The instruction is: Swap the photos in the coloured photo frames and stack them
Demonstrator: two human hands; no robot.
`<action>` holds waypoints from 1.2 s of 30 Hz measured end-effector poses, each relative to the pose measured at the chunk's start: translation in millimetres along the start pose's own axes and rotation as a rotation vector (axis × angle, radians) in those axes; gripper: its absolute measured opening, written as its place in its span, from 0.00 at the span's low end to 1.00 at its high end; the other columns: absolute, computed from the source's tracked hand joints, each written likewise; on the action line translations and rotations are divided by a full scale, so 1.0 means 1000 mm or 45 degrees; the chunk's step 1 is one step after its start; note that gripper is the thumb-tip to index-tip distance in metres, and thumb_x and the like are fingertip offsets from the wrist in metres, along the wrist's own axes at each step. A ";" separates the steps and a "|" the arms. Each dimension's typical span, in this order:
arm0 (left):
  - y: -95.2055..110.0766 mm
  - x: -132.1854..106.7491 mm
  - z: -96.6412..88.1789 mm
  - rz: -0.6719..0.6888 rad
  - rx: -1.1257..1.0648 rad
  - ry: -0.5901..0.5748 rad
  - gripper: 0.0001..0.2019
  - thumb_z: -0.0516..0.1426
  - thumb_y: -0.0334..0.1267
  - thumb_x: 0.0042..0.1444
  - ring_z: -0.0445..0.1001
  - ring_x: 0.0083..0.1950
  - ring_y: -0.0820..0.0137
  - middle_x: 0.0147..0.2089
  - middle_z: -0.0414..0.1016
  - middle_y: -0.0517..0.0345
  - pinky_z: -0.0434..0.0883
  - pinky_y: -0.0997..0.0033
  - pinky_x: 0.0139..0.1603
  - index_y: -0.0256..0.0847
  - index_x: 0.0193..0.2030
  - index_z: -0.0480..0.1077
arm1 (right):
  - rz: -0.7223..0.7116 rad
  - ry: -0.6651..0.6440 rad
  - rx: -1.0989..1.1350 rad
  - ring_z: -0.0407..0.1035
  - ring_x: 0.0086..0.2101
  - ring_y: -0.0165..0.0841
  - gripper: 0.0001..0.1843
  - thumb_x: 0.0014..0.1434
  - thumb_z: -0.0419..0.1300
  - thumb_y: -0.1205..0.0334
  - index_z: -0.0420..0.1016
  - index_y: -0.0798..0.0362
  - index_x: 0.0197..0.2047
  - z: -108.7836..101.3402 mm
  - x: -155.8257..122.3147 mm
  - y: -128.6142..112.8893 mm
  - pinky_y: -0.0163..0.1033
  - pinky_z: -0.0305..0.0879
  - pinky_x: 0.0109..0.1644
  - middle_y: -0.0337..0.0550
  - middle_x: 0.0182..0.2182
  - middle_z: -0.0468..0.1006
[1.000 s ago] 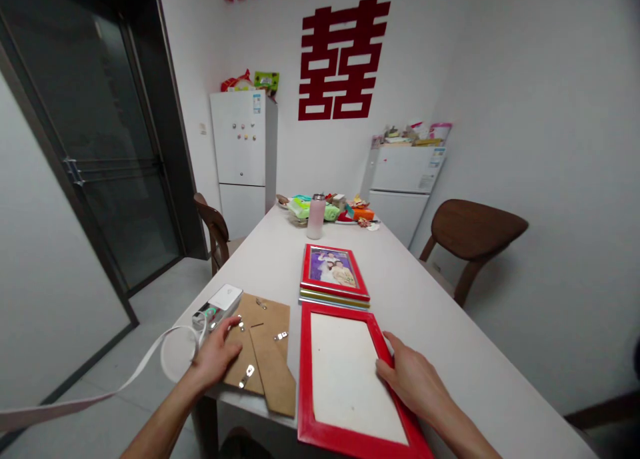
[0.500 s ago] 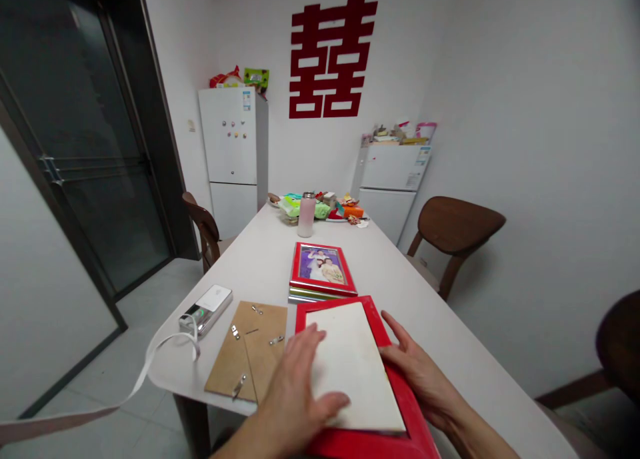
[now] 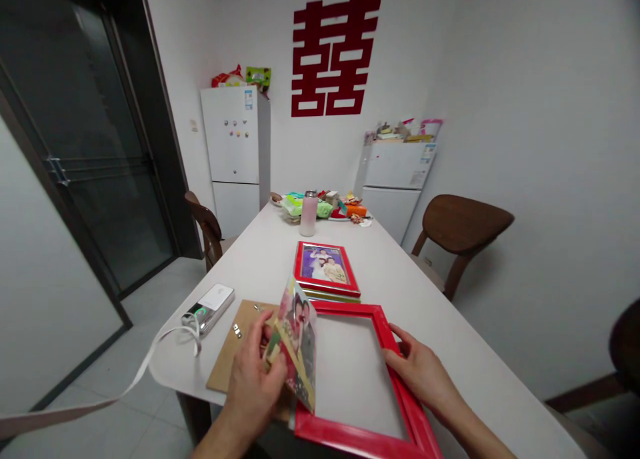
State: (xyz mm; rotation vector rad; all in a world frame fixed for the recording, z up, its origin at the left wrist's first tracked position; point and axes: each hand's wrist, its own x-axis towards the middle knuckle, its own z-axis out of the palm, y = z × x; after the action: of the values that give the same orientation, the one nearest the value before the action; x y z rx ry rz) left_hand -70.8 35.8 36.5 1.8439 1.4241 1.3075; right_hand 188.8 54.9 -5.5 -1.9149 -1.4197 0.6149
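A red picture frame [image 3: 386,339] lies face down on the white table [image 3: 440,326] right in front of me. My left hand [image 3: 253,386] is closed on a printed photo [image 3: 299,342], lifted on edge over the frame's left side with its picture facing left. My right hand [image 3: 423,376] rests on the frame's right rail, fingers curled over it. The brown backing board [image 3: 235,352] with metal clips lies to the left, partly behind my left hand.
A stack of frames [image 3: 325,269] topped by a red one with a photo sits just beyond. A white power bank [image 3: 209,307] with a white strap lies at the left edge. Far end: pink bottle [image 3: 309,214], snacks. Wooden chairs [image 3: 463,229] flank the table; two fridges behind.
My left hand went from the backing board to the frame, pressed on the white sheet, then lifted it out and turned it up, showing the photo. The right hand stayed on the frame's right rail.
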 end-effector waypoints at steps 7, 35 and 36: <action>-0.048 -0.018 -0.015 -0.184 0.117 -0.205 0.22 0.49 0.32 0.48 0.70 0.38 0.65 0.37 0.71 0.55 0.67 0.64 0.40 0.37 0.52 0.55 | -0.134 0.055 -0.491 0.69 0.31 0.36 0.25 0.48 0.45 0.59 0.65 0.60 0.49 0.009 0.000 0.003 0.36 0.61 0.35 0.48 0.32 0.75; -0.035 -0.033 0.014 0.467 0.486 -0.502 0.31 0.51 0.29 0.40 0.52 0.58 0.55 0.59 0.53 0.43 0.55 0.50 0.55 0.34 0.56 0.53 | 0.189 -0.700 0.969 0.56 0.13 0.21 0.23 0.46 0.55 0.57 0.65 0.61 0.45 0.064 -0.018 -0.064 0.27 0.52 0.15 0.33 0.14 0.66; -0.034 -0.032 0.018 0.483 0.472 -0.506 0.32 0.51 0.28 0.39 0.50 0.59 0.55 0.59 0.52 0.42 0.55 0.50 0.55 0.33 0.56 0.53 | 0.171 -0.677 1.005 0.56 0.13 0.21 0.21 0.46 0.55 0.57 0.66 0.60 0.43 0.060 -0.019 -0.073 0.27 0.52 0.15 0.32 0.14 0.65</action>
State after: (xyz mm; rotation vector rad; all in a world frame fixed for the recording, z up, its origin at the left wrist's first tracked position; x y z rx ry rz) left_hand -71.0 21.2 -11.5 2.5457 1.1947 0.7879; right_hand 94.3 64.7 8.3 -1.2496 -1.0795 1.5649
